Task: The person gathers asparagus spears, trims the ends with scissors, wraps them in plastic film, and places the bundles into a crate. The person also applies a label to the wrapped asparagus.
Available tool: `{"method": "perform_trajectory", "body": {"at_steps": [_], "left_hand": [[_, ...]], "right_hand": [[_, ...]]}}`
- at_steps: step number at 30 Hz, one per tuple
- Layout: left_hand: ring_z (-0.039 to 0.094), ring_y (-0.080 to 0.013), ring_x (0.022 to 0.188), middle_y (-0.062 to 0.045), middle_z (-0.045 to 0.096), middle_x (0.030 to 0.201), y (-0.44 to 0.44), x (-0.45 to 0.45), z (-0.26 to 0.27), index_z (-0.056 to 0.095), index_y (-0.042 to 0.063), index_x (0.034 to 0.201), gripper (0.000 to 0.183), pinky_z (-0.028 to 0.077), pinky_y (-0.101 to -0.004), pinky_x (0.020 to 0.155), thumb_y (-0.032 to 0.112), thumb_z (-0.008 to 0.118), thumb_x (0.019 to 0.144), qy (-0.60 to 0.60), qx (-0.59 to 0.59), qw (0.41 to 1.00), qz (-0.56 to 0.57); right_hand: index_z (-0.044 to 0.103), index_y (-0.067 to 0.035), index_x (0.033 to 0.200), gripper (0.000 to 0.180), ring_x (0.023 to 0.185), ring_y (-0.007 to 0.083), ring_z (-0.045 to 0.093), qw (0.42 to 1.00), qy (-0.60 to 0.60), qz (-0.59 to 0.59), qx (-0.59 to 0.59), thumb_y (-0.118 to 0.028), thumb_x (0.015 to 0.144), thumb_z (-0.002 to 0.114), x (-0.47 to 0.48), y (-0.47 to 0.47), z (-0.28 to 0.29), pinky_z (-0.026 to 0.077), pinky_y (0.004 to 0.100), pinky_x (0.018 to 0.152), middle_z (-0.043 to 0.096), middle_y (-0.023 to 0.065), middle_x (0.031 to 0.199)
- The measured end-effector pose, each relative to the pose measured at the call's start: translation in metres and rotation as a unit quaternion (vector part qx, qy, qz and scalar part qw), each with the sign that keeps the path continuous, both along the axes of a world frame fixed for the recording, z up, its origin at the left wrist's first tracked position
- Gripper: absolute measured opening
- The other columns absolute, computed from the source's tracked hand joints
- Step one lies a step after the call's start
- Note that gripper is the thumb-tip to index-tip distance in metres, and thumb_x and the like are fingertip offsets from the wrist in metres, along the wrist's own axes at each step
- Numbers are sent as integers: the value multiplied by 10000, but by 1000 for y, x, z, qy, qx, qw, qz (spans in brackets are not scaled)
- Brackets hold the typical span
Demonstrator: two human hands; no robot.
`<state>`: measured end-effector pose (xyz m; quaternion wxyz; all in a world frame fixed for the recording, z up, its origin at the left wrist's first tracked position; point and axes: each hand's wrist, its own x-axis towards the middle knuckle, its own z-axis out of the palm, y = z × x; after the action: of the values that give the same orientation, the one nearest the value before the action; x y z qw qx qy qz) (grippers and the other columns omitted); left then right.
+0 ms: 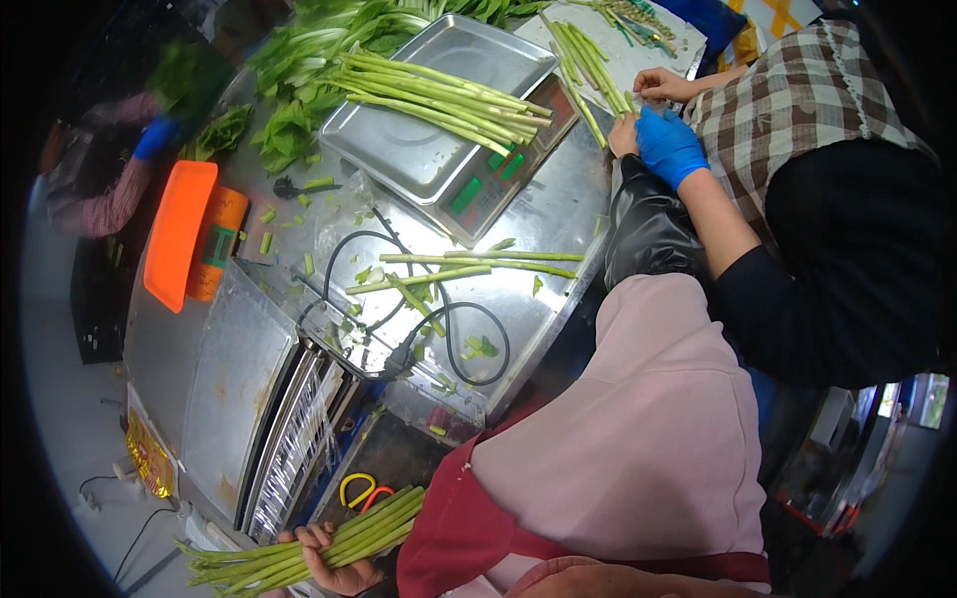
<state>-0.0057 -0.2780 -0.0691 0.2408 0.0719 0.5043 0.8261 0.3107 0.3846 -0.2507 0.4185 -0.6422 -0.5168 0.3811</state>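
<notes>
My left hand [340, 560] grips a thick bundle of green asparagus [374, 531] at the lower left, its stalks lying across my fingers and palm. At the upper right, my right hand [623, 136] reaches out in a black oversleeve to the ends of loose asparagus stalks [591, 63]. A co-worker's blue-gloved hand [669, 146] overlaps my right hand and hides part of its fingers, so its hold is unclear. The co-worker's bare hand [664, 86] is just beyond. Another asparagus bunch [448, 97] lies on the metal tray [389, 164] of a digital scale [478, 198].
Several loose stalks [508, 258] and a looped black power cord [448, 314] lie on the metal table [546, 224]. Leafy greens [321, 60] are piled behind. An orange scale [179, 232], a film-wrapping machine [239, 404] and yellow-handled scissors [357, 489] are leftward. Another person's blue-gloved hand [155, 138] is far left.
</notes>
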Motion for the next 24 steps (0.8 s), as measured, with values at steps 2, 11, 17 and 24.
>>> {"method": "perform_trajectory", "body": {"at_steps": [2,11,17,24], "left_hand": [[425,-182,831,-44,479,893,13,7,10,476,131,1139,215,396,-337,796,145,556,940,20,-13,1000,5],[401,-190,863,-65,474,971,17,4,11,421,132,1298,395,382,-361,821,173,578,938,16,-16,999,-45],[393,-128,745,-17,386,809,26,0,9,404,68,1280,355,402,-310,800,100,546,956,41,8,998,-47],[418,-135,762,-29,405,832,24,2,6,401,61,1280,361,412,-320,808,88,540,947,46,7,999,-27]], "right_hand": [[482,-21,1331,397,870,151,600,1000,3,2,-4,-230,998,540,0,0,-4,468,298,696,641,91,981],[494,-11,1321,392,833,142,593,999,41,15,-14,-193,981,566,-1,-5,-15,461,283,671,637,85,967],[502,-4,1314,389,809,135,588,996,84,19,-17,-168,971,583,-8,-11,-17,457,273,655,634,81,958],[511,3,1306,388,780,128,582,976,219,5,14,-139,958,603,-21,-37,-16,452,261,635,631,76,947]]}}
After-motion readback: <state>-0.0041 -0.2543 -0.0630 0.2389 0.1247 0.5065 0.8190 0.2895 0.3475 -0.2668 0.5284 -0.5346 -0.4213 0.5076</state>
